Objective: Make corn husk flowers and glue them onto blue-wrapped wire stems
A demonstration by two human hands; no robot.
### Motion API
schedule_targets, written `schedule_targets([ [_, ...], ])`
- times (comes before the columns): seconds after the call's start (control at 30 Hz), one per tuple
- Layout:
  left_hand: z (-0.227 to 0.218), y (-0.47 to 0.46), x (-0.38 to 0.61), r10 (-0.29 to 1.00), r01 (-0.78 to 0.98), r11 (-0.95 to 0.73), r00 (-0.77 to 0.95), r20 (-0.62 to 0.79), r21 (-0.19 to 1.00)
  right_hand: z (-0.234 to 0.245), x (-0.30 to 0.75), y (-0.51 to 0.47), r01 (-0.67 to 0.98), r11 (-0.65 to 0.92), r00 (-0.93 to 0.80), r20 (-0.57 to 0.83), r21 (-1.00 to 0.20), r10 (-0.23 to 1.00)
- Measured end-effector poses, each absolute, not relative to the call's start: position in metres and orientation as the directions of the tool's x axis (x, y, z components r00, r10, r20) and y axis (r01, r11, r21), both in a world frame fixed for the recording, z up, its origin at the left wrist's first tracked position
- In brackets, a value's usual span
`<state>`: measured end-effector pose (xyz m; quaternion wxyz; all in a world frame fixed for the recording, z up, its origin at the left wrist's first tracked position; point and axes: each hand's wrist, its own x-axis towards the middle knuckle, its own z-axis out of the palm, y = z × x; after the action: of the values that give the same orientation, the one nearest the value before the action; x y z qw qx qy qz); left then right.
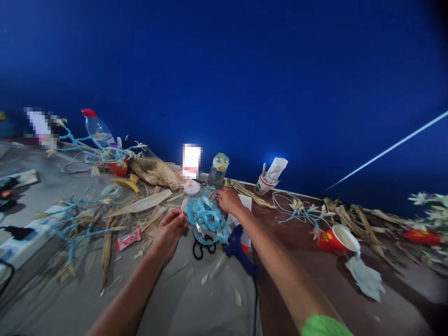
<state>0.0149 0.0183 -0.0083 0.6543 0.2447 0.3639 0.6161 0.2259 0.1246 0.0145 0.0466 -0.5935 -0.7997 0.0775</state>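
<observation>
A tangled heap of light-blue ribbon (pixel 206 214) lies in the middle, between my two hands. On its left side, my left hand (pixel 170 231) has its fingers closed in a pinch. Something pale shows at those fingertips, too small to name. My right hand (pixel 229 200) reaches over to the heap's far right edge, fingers curled in and pinching at the ribbon there. Black-handled scissors (pixel 198 251) lie partly under the ribbon. Against the heap's right side rests a dark blue glue gun (pixel 241 254), its cord running toward me.
Behind the heap stands a glass jar (pixel 219 170) beside the blue wall. Dried husks (pixel 154 172) and blue-stemmed flower branches (pixel 72 228) spread leftward, with a pink wrapper (pixel 129 239) nearer. To the right are a white cup (pixel 265 183) and a tipped red cup (pixel 338 239).
</observation>
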Motion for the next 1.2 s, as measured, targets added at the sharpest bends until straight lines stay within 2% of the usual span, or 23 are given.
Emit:
schedule_targets([
  [0.2,-0.006,0.018,0.016,0.98,-0.643,0.127,-0.037,-0.197,0.755,0.022,0.233,0.108,0.93,0.278,-0.293,-0.03,-0.241,0.956],
  [0.47,-0.004,0.019,0.013,0.981,-0.658,0.113,-0.047,-0.19,0.745,0.032,0.231,0.114,0.899,0.262,-0.266,0.036,-0.351,0.963],
  [0.67,-0.005,0.019,0.012,0.983,-0.661,0.115,-0.031,-0.18,0.741,0.037,0.231,0.114,0.88,0.241,-0.248,0.036,-0.408,0.968],
  [0.73,-0.006,0.019,0.012,0.982,-0.659,0.115,-0.037,-0.185,0.744,0.044,0.224,0.107,0.848,0.249,-0.267,0.028,-0.468,0.963],
  [0.77,-0.006,0.019,0.013,0.981,-0.653,0.117,-0.041,-0.189,0.748,0.048,0.218,0.102,0.817,0.261,-0.293,0.02,-0.513,0.956],
  [0.83,-0.006,0.02,0.013,0.98,-0.635,0.107,-0.062,-0.189,0.765,0.056,0.2,0.089,0.602,0.247,-0.365,0.014,-0.759,0.931],
  [0.9,-0.005,0.019,0.014,0.982,-0.618,0.08,-0.088,-0.169,0.782,0.062,0.178,0.076,0.42,0.176,-0.403,-0.009,-0.89,0.915],
  [0.97,-0.004,0.019,0.015,0.985,-0.615,0.048,-0.103,-0.141,0.787,0.064,0.157,0.066,0.343,0.128,-0.412,-0.026,-0.93,0.911],
  [1.07,-0.004,0.02,0.015,0.987,-0.615,0.038,-0.103,-0.127,0.788,0.063,0.136,0.059,0.296,0.046,-0.304,-0.049,-0.954,0.951],
  [1.2,-0.006,0.02,0.013,0.992,-0.603,0.031,-0.081,-0.1,0.797,0.062,0.131,0.059,0.092,-0.144,-0.272,-0.164,-0.985,0.948],
])
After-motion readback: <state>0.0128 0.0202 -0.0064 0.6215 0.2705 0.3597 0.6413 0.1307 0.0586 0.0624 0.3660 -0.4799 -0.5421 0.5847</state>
